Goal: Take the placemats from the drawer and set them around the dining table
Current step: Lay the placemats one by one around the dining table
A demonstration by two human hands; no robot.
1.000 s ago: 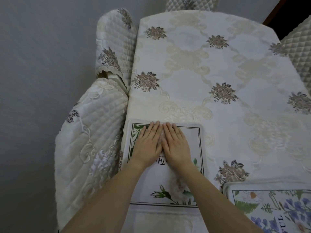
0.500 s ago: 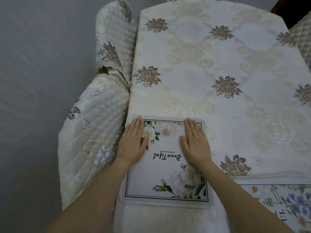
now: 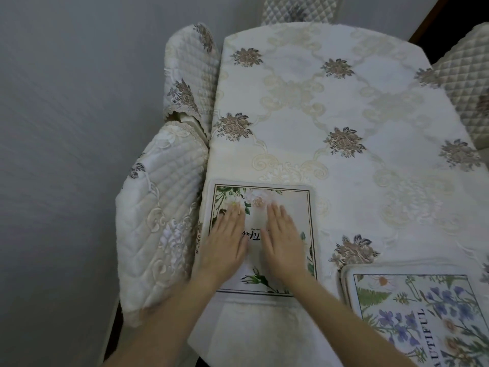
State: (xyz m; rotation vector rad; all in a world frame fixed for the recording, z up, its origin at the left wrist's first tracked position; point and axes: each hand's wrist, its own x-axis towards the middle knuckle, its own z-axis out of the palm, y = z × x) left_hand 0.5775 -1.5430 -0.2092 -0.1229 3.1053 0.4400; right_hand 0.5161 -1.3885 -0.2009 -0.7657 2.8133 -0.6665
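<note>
placemat [image 3: 288, 205]: flat on table [image 3: 304, 107], at near left corner
left hand [image 3: 225, 242]: fingers straight, palm down on placemat
right hand [image 3: 284, 239]: fingers straight, flat on placemat, just beside left hand
second placemat [image 3: 423, 313]: right of placemat, near table edge
chair [image 3: 161, 215]: left of placemat

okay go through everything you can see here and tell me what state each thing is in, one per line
white-flower placemat: flat at the table's near left edge, under both hands
left hand: fingers straight, palm down on it
right hand: the same
blue-flower placemat: flat, near right, partly out of frame
tablecloth: spread over the table
</note>
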